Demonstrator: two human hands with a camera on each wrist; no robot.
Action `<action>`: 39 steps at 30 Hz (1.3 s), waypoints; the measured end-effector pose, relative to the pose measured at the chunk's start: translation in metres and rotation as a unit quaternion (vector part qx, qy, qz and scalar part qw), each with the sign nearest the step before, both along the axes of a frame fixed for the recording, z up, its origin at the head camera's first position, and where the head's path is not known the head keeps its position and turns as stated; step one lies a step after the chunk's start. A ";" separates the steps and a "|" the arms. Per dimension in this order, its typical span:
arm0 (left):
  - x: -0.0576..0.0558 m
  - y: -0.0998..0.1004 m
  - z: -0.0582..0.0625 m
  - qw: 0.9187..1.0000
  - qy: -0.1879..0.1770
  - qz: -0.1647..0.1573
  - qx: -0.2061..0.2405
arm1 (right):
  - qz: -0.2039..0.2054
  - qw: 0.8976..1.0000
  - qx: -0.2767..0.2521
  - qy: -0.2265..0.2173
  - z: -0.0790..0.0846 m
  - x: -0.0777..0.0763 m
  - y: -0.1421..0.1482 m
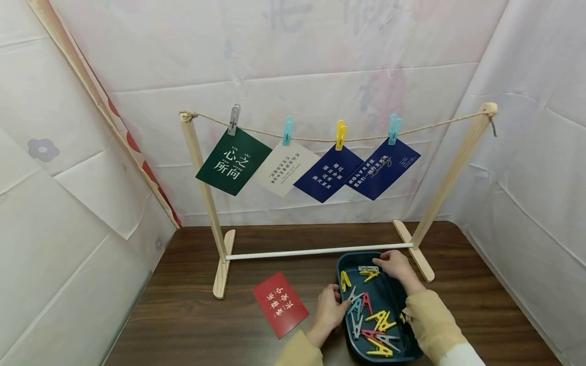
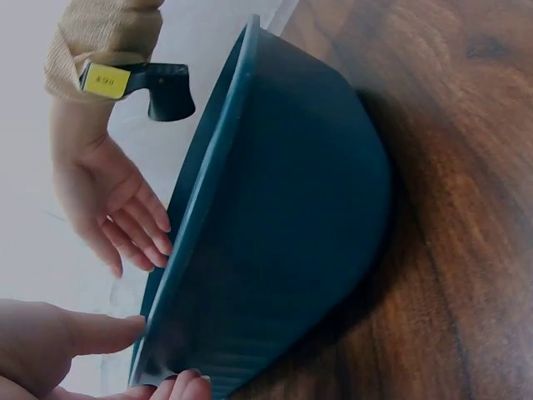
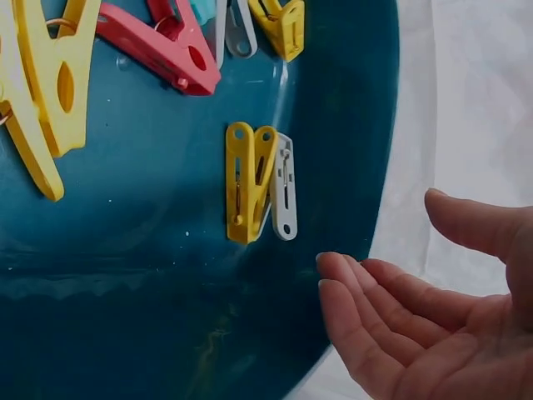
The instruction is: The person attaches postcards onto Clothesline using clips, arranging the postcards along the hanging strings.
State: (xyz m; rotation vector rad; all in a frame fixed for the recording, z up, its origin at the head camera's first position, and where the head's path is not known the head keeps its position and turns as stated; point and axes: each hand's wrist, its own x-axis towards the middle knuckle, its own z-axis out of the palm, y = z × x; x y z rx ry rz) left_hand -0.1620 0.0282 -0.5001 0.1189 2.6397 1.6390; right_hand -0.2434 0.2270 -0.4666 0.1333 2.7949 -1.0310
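A dark teal plastic basin stands on the table with several yellow, red, blue and grey clothespins inside. My left hand pinches its left rim, thumb at the top edge and fingers against the outer wall, as the left wrist view shows. Over the far right rim, my right hand has its fingers extended and thumb apart, holding nothing. Close to those fingers, a yellow clothespin and a grey clothespin lie side by side on the basin floor. A red card lies left of my left hand.
Behind the basin stands a wooden frame with a rope strung across. Clothespins hold a green card, a white card and two blue cards on it. A white crossbar runs low between the feet.
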 end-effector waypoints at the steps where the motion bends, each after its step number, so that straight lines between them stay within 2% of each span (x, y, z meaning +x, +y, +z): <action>1: 0.000 0.000 -0.001 1.000 -0.002 0.001 -0.002 | 0.001 1.000 0.008 -0.004 0.000 -0.001 -0.001; 6: -0.001 0.001 -0.005 1.000 0.005 0.006 -0.012 | -0.007 0.999 0.022 -0.042 -0.002 -0.005 -0.006; 12: 0.000 0.002 -0.005 1.000 0.003 0.010 -0.010 | -0.010 0.997 0.054 -0.062 -0.008 -0.010 -0.012; 20: 0.003 0.003 -0.004 1.000 -0.004 0.011 0.000 | -0.003 0.994 0.091 -0.054 -0.011 -0.013 -0.015; 31: 0.002 0.003 -0.006 1.000 -0.003 0.011 0.003 | -0.014 0.993 0.105 -0.050 -0.018 -0.018 -0.019; 39: 0.002 0.003 -0.005 1.000 0.006 0.012 0.009 | -0.020 0.992 0.125 -0.010 -0.023 -0.018 -0.018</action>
